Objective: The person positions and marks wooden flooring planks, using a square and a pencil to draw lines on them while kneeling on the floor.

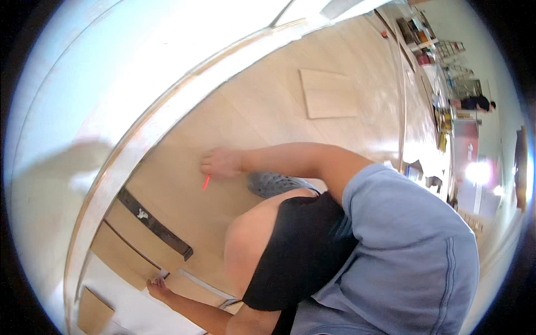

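Observation:
My right hand (220,163) is low over the light wood-plank floor (251,111), fingers closed on a slim bright red stick-like tool (206,182). Blur hides what kind it is. At the lower left, my left hand (158,288) has its fingers pinched at the end of a dark narrow gap or strip (131,243) beside a board. Something small and whitish shows at those fingertips, too small to name. Between the hands lies a dark flat pull bar (156,226) with a bent end and a white mark on it. My bent knee (248,243) is between my arms.
A white wall with a baseboard (167,106) curves along the left. One loose square board (328,94) lies on the floor. A grey angled strip (206,285) is near my left forearm. Ladders (449,49), clutter and another person (474,103) are far off at the right.

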Demonstrator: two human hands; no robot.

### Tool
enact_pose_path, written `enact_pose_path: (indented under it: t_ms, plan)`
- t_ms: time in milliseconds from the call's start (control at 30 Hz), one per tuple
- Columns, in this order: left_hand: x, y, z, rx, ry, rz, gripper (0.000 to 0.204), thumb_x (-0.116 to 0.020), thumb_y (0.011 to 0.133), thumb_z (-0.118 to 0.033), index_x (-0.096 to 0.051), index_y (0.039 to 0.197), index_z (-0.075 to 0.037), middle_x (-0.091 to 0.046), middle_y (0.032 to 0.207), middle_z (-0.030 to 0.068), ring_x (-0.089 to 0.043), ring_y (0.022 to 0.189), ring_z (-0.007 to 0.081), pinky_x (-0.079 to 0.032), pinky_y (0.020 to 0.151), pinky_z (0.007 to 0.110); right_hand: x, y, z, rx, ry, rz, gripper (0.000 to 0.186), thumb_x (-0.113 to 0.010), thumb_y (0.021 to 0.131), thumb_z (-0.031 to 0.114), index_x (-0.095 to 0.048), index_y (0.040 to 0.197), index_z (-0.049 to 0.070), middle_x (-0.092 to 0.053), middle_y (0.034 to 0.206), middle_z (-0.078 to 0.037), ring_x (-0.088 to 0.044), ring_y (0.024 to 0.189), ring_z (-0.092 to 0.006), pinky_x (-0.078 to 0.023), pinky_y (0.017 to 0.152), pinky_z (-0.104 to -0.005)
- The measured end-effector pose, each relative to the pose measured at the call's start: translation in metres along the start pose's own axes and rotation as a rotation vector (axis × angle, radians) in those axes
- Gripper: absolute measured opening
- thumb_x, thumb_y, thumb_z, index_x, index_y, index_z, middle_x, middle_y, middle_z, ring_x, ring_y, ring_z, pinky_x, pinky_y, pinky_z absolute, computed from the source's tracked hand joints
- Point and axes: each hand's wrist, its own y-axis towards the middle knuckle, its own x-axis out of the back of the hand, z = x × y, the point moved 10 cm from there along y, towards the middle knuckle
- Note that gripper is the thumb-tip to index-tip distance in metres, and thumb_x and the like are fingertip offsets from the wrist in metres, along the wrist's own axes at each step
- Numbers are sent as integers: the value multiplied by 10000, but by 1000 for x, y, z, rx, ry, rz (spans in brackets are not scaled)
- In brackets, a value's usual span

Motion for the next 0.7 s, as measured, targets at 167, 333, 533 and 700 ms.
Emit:
enact_pose_path:
  t_ms: [167,333,533,700]
  plan:
    - [23,45,-21,247,-255,-9,670,-721,844,-374,-454,1242,95,-523,1129,191,-564,917,283,-518,786,424,51,-138,-101,-549,120,-265,339,-705,852,311,-626,1107,103,-624,1126,-102,-602,1073,-275,-511,827,-445]
    - [-34,-45,-23,250,-317,-8,643,-756,799,-371,-439,1168,49,-473,1141,189,-510,1058,318,-472,851,482,117,-442,-232,-1512,-365,-214,337,-530,986,329,-636,1182,75,-604,1159,-194,-567,1162,-388,-499,950,-503]
    - [-40,-83,-8,249,-645,-171,624,-708,850,-297,-436,1310,25,-486,1216,181,-477,1125,324,-446,899,472,115,-451,-195,-1601,-287,-390,584,-556,958,472,-470,1419,123,-431,1446,-207,-473,1268,-452,-446,1044,-519]
    - [50,109,13,278,-907,81,455,-647,922,-223,-526,1289,18,-581,1228,132,-542,1145,280,-494,953,466,97,-328,-165,-1180,-272,-314,537,-622,927,433,-566,1344,99,-517,1386,-193,-480,1281,-399,-430,1046,-483]
